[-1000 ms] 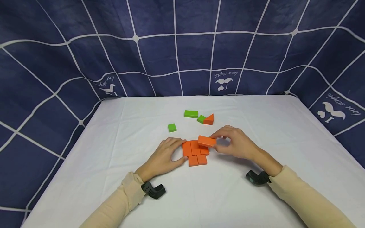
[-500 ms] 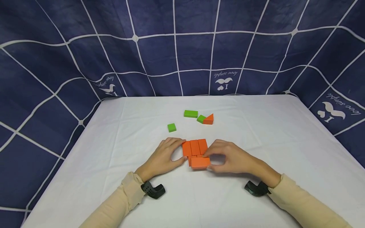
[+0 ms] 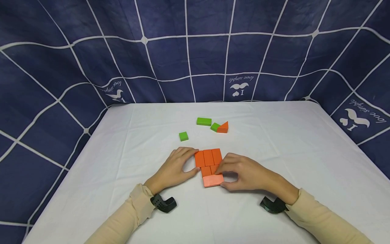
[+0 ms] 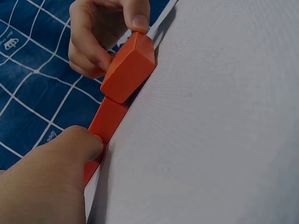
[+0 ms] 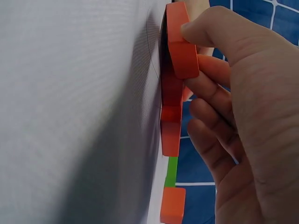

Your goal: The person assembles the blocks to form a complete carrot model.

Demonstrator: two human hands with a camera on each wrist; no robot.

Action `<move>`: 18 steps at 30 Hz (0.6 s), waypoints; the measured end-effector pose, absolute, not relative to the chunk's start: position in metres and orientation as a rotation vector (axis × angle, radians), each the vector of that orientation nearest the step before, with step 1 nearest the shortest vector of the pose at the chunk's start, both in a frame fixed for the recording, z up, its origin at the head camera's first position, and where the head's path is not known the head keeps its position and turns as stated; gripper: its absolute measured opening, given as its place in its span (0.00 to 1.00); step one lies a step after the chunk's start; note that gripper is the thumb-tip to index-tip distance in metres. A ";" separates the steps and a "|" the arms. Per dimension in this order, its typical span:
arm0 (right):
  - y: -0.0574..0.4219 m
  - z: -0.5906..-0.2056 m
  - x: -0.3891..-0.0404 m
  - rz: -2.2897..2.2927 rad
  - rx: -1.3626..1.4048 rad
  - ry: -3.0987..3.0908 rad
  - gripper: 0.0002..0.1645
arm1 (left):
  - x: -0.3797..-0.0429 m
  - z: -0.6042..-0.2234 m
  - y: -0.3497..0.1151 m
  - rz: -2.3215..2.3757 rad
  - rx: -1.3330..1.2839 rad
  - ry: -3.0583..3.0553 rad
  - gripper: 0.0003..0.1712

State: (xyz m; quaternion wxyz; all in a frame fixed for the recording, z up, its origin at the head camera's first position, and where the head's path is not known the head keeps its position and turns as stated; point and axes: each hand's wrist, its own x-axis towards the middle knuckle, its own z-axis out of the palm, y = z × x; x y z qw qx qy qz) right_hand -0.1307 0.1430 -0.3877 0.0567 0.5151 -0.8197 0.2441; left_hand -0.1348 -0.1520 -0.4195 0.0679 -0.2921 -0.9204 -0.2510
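In the head view, my right hand (image 3: 243,171) pinches an orange rectangular block (image 3: 213,181) by its right end, thumb on the near side and fingertips on the far side. This block lies crosswise at the near edge of a flat group of orange blocks (image 3: 208,158). The left wrist view shows the held block (image 4: 128,70) tilted against its neighbour (image 4: 108,119). My left hand (image 3: 173,169) holds the group's left block (image 3: 199,159) between index fingertip and thumb, at its far and near corners. The right wrist view shows my right thumb pressing the held block (image 5: 182,44).
Beyond the group lie a small green block (image 3: 183,136), a longer green block (image 3: 204,121), and another green block (image 3: 215,127) touching an orange triangular block (image 3: 223,127). A white cloth (image 3: 146,125) covers the table. A dark blue gridded curtain (image 3: 170,57) stands behind.
My right hand has brought the orange block from above the group's far right corner toward me, then lowered it to the near edge. My left hand has stayed in place.
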 end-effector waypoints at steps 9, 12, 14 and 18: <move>0.142 -0.386 -0.129 0.620 1.522 -2.560 0.16 | -0.134 -0.419 -0.152 -0.753 -0.878 -2.773 0.35; 0.142 -0.386 -0.128 0.613 1.517 -2.568 0.15 | -0.134 -0.419 -0.152 -0.749 -0.878 -2.775 0.35; 0.142 -0.386 -0.128 0.607 1.510 -2.578 0.15 | -0.134 -0.419 -0.152 -0.749 -0.877 -2.775 0.35; 0.142 -0.386 -0.128 0.595 1.486 -2.604 0.17 | -0.134 -0.419 -0.152 -0.749 -0.875 -2.777 0.35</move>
